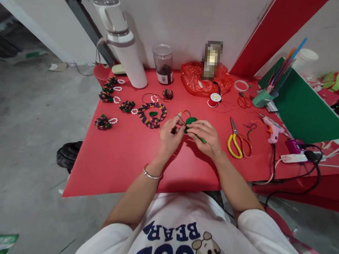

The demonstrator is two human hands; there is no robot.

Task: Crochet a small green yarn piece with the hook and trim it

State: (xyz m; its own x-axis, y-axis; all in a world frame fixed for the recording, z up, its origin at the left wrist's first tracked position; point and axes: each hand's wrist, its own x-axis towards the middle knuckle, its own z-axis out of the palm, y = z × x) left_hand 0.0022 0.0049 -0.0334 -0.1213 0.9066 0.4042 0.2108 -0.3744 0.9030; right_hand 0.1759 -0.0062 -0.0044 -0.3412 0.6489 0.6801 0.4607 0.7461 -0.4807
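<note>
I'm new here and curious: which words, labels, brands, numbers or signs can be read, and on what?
"BEAR": upside down, on the white shirt.
More shirt letters: cut off at the picture's bottom edge, not fully readable.
Labels on the clear jar and red thread spool: too small or blurred to read.

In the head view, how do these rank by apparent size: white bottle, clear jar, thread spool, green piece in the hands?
Largest to smallest:
1. White bottle
2. Clear jar
Unsure: thread spool and green piece look similar; fingers partly cover the latter.
</note>
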